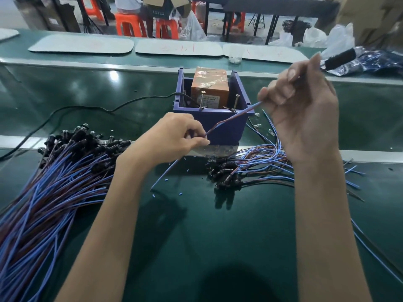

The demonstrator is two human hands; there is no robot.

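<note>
Twisted blue-brown wire (235, 116) runs taut, slanting up rightward.

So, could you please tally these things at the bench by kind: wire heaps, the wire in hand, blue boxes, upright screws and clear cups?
Wire heaps: 2
Twisted wire pair, pinched by left hand and right hand: 1
Blue box: 1
Upright screws: 2
Clear cup: 1
Total: 7

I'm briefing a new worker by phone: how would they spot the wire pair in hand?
Find the purple box mid-bench. Across its front, a blue-and-brown wire pair stretches from the left hand up to the right hand. Unlike the big wire heap on the left and the smaller heap on the right, it alone is held aloft.
</note>
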